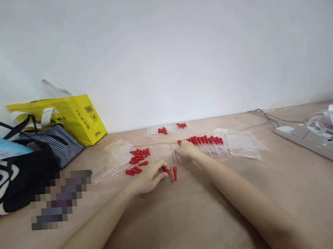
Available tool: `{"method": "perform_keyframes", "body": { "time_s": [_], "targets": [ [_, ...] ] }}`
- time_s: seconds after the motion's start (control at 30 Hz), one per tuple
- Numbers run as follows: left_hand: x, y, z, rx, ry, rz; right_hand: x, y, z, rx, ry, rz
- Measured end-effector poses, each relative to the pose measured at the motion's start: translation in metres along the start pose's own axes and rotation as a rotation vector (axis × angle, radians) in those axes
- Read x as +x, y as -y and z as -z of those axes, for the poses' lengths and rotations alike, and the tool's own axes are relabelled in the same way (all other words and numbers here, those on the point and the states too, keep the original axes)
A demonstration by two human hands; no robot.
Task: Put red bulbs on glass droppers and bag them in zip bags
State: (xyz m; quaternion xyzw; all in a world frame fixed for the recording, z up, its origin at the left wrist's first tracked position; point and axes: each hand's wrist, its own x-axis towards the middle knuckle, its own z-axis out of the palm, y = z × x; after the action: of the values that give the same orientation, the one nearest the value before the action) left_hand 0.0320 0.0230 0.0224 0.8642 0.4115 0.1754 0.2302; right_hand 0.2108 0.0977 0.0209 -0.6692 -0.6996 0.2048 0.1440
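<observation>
red bulb [168,172] — in curled left hand [153,177]

Rubber bulbs [138,156] cluster on the table [167,222] left of frame centre, droppers [205,139] right of it, glass pipettes [160,153] between. A power strip [305,142] lies far right.

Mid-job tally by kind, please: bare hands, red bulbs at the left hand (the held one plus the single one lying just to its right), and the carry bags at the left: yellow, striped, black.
Hands: 2 (left hand, right hand)
Red bulbs: 2 (held bulb, lone bulb)
Carry bags: 3 (yellow bag, striped bag, black bag)
Total: 7
</observation>
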Motion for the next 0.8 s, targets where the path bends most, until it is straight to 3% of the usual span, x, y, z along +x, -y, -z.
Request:
{"method": "perform_keyframes", "body": {
  "time_s": [0.13, 0.2, 0.37, 0.53, 0.67, 0.8],
  "targets": [
    [-0.002, -0.010, -0.005, 0.068, 0.058, -0.086, -0.024, -0.026, 0.012, 0.001, -0.044, 0.113],
    [-0.003, -0.012, -0.005, 0.096, 0.050, -0.151, -0.037, -0.042, 0.014, 0.005, -0.140, 0.217],
    [-0.001, -0.005, -0.014, 0.146, 0.018, -0.252, -0.068, -0.072, 0.006, 0.090, -0.267, 0.447],
    [-0.001, 0.003, -0.024, 0.161, -0.108, -0.275, -0.075, -0.079, -0.004, 0.148, -0.327, 0.526],
    [-0.002, 0.010, -0.032, 0.176, -0.233, -0.206, -0.072, -0.082, -0.007, 0.272, -0.296, 0.572],
    [0.000, 0.016, -0.038, 0.229, -0.272, -0.151, -0.079, -0.082, -0.014, 0.219, -0.249, 0.728]
  ]
}}
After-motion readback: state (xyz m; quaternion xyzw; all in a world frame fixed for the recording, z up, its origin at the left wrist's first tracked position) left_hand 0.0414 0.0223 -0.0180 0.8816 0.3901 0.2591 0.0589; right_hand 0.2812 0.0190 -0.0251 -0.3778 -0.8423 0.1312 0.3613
